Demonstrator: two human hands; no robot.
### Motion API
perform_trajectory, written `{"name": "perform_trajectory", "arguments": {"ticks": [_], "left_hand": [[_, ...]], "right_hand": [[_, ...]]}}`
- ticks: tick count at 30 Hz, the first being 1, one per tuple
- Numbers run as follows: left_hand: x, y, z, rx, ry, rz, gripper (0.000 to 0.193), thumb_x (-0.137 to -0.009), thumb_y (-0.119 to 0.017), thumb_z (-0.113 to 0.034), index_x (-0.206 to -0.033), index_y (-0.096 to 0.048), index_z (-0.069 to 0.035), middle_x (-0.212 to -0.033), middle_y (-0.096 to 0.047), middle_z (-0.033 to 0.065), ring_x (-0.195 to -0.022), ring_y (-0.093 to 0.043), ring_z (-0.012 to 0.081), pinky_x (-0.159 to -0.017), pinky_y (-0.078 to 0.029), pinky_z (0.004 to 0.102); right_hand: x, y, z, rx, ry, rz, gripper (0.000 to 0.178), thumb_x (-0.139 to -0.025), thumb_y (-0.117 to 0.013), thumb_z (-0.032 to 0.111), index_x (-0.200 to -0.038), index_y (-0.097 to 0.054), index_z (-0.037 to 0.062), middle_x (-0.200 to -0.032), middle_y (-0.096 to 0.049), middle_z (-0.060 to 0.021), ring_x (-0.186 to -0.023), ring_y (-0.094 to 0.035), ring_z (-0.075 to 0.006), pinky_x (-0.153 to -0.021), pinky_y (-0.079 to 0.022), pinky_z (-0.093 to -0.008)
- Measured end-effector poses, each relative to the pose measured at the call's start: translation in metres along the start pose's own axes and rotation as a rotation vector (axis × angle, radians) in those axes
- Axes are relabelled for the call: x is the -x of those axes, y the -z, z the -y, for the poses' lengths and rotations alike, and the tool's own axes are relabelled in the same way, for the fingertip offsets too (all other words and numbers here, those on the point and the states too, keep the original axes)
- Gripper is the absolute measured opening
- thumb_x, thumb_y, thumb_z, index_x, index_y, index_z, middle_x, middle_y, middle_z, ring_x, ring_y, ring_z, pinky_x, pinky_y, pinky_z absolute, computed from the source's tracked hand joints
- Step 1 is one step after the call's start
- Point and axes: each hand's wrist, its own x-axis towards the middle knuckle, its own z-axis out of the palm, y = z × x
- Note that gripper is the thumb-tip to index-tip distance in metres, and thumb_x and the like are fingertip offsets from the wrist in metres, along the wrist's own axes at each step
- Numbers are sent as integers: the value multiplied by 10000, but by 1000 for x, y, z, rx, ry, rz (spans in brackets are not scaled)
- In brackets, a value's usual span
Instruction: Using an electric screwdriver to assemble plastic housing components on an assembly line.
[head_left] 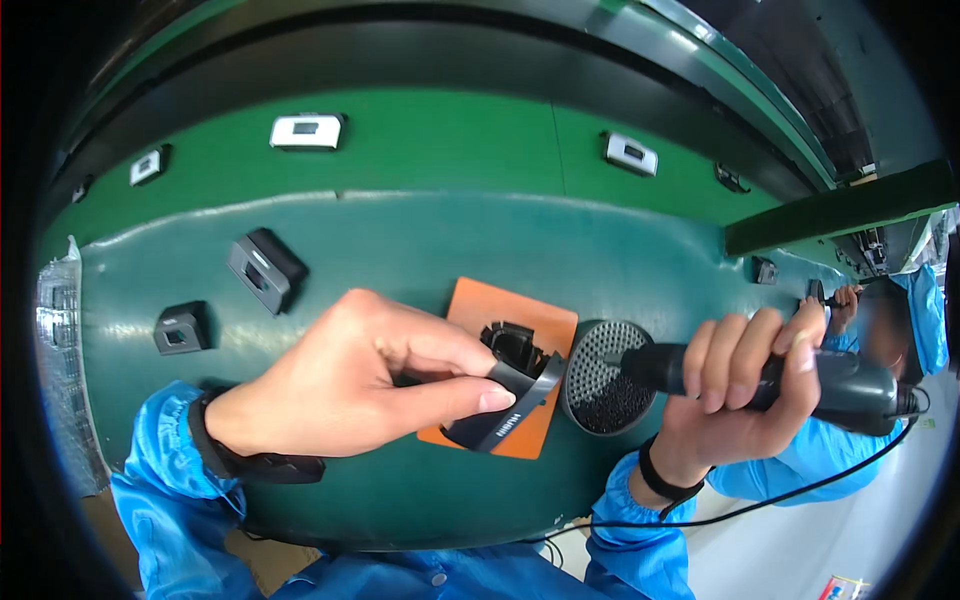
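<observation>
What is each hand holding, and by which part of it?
The left hand pinches the dark case by its left side; the right hand grips the screwdriver around its middle.

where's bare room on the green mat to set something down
Bare mat lies behind the perforated tray and orange pad, rightward of two dark housings at left. Another patch lies nearside of the pad, between the blue sleeves. Crowded: over the pad the left hand holds a black housing beside the tray and the electric screwdriver in the right hand.
</observation>
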Motion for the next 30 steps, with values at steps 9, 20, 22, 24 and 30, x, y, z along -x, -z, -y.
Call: {"name": "perform_trajectory", "arguments": {"ticks": [9, 20, 22, 24, 30], "left_hand": [[-5, 14, -20, 169, 124, 103, 144, -985, -640, -41, -1019, -712, 79, -888, -742, 105, -792, -709, 159, -759, -568, 296], [-8, 14, 5, 499, 57, 199, 210, -1045, -577, -174, -1040, -626, 29, -973, -708, 81, -902, -692, 151, -830, -557, 314], [-8, 11, -2, 486, 68, 182, 186, -1047, -581, -176, -1021, -631, 1, -951, -700, 50, -874, -678, 116, -814, -560, 290], [-9, 12, -7, 475, 75, 161, 166, -1049, -584, -178, -1002, -635, -27, -928, -693, 18, -847, -663, 82, -799, -564, 265], [-57, 27, -51, -1131, -679, -89, 82, -891, -691, -51, -869, -615, -28, -819, -672, 116, -715, -652, 240, -693, -516, 376]], "right_hand": [[2, -1, 11, -78, 60, -14, 128, -1009, -426, 149, -933, -347, 82, -553, -438, -34, -394, -399, -121, -394, -408, -281], [17, 0, 16, -118, -6, 2, 115, -999, -442, 122, -964, -343, 75, -576, -446, -46, -420, -409, -138, -440, -414, -307], [16, 0, 18, -118, 3, 1, 115, -998, -441, 122, -963, -342, 73, -574, -445, -46, -419, -409, -138, -436, -412, -307], [15, 0, 19, -119, 11, 5, 115, -996, -440, 122, -962, -341, 72, -573, -445, -46, -419, -408, -138, -433, -410, -306], [17, -2, 22, -134, 59, -16, 124, -1006, -429, 130, -959, -331, 68, -563, -438, -43, -403, -377, -130, -405, -391, -289]]}}
